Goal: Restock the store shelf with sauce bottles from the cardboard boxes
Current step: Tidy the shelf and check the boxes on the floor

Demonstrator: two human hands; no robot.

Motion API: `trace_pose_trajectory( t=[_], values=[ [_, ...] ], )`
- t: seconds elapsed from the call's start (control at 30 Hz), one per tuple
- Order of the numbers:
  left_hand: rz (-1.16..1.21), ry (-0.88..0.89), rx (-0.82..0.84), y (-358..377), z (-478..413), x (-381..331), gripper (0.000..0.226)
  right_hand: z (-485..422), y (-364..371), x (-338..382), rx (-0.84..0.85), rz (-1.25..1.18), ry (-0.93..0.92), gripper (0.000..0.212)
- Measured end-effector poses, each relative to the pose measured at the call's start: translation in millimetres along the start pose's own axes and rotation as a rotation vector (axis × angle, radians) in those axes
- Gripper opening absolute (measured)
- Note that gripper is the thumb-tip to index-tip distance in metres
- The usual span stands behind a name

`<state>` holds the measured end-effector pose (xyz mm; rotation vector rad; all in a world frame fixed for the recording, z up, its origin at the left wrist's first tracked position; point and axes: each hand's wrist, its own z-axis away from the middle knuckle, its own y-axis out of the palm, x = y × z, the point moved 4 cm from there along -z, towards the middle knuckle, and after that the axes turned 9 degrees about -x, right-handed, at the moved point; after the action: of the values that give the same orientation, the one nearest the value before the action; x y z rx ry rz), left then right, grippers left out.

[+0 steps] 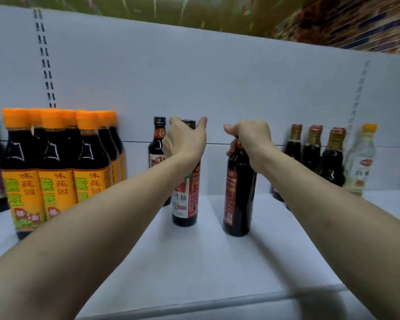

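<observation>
Two dark sauce bottles stand upright on the white shelf [194, 262]. My left hand [185, 139] is wrapped around the neck of the left bottle [186, 199], which has a red and white label. Over the neck and cap of the right bottle [239, 195], which has a red label, my right hand [252, 137] is closed, and the cap is hidden. A third matching bottle [157, 144] stands behind the left one, against the back panel.
A tight group of orange-capped, yellow-labelled bottles [56, 172] fills the shelf's left side. Three gold-capped dark bottles [314, 153] and a clear bottle [361, 158] stand at the right. Bare shelf lies in front, up to its front edge [217, 303].
</observation>
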<state>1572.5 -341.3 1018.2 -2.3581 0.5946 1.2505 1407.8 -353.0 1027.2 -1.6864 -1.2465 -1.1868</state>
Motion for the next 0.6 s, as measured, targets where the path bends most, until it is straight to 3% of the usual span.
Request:
trace_pose_trajectory(
  t=[0.17, 0.33, 0.47, 0.6],
  values=[
    [-0.084, 0.083, -0.096, 0, 7, 2, 0.037, -20, 9, -15, 0.127, -0.026, -0.119, 0.026],
    [-0.127, 0.201, -0.029, 0, 3, 11, 0.041, -31, 14, -24, 0.138, 0.012, -0.25, 0.026],
    [-0.144, 0.384, 0.023, 0, 3, 22, 0.038, -35, 19, -27, 0.104, 0.072, -0.246, 0.018],
    [-0.143, 0.434, 0.016, 5, -1, 28, 0.038, -39, 25, -28, 0.145, 0.119, -0.228, 0.022]
  ],
)
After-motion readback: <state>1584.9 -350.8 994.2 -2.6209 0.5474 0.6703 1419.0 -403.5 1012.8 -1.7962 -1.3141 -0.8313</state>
